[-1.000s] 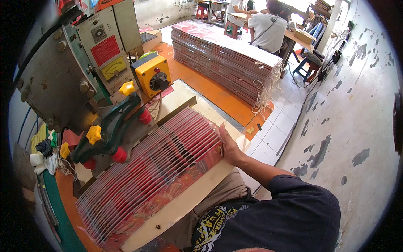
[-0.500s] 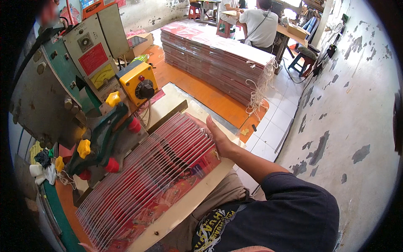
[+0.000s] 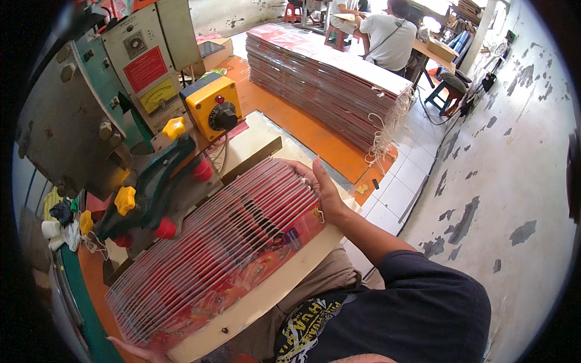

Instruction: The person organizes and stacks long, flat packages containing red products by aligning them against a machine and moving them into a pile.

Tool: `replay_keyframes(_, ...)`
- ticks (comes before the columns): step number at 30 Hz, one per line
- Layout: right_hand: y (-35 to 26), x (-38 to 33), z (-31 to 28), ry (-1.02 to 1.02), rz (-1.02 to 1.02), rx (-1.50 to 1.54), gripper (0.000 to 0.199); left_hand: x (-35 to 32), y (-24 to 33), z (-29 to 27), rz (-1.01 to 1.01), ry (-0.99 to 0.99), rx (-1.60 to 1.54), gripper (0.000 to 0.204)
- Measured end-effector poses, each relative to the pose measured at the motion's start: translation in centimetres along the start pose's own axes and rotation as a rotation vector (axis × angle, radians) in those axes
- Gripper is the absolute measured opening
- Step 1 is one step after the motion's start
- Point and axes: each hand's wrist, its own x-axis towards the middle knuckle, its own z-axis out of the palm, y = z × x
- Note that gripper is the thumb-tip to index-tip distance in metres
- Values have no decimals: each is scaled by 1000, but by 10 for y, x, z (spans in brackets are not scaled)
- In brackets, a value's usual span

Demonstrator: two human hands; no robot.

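I see the stack, red and shiny, with many thin, pale edges in rows, lying on a board. The right hand has its fingers around one end. The left hand is by the other; I can't tell if it grips.

Yellow lettering on dark shirt; red label on grey machine panel; dial markings on yellow control box.

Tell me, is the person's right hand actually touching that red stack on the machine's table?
Touching. The head view shows the right hand against the right end of the red stack, with no gap showing between them.
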Motion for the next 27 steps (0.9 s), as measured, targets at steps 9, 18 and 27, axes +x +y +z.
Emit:
replay_keyframes(9,3,9,0,62,-25,-66,78,27,-6,7,-97,-37,-10,103)
replay_keyframes(18,17,7,-3,123,-81,-56,69,-2,6,16,-99,-12,-163,99)
replay_keyframes(27,10,-8,-3,119,-201,-245,83,-36,17,44,-62,81,-267,97)
